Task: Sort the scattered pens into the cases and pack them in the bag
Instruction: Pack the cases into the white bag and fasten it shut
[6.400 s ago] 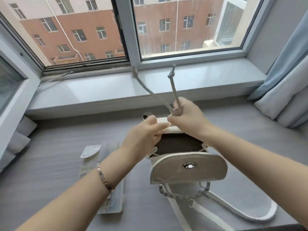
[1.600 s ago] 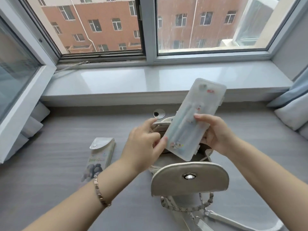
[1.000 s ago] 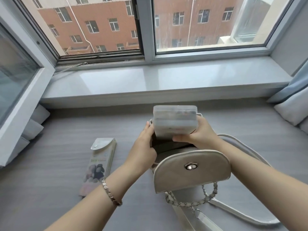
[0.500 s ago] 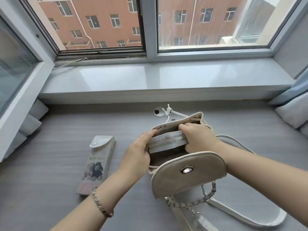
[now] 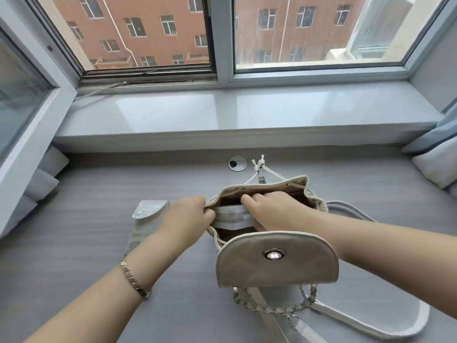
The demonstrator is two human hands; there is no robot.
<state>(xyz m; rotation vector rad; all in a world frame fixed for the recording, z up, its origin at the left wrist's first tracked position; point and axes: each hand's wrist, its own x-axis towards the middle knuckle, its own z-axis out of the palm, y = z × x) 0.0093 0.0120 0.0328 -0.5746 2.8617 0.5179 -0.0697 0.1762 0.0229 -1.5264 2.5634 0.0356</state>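
A cream drawstring bag [image 5: 277, 258] stands open on the grey desk, its flap hanging toward me. A frosted translucent pen case [image 5: 232, 216] stands end-up inside the bag's mouth, only its top end showing. My right hand [image 5: 269, 209] lies over that end with fingers curled round it. My left hand [image 5: 188, 216] grips the bag's left rim beside the case. A second pen case [image 5: 146, 219] with a snap flap lies flat on the desk to the left, partly behind my left forearm.
The bag's chain and white strap [image 5: 346, 325] trail toward me on the right. A round cable grommet [image 5: 237, 163] sits behind the bag. A grey windowsill [image 5: 247, 115] runs along the back; curtain and cushions [image 5: 440, 159] are at far right.
The frosted case went from held above the bag to sunk deep into its mouth. My right hand followed it down; my left hand kept the rim open.
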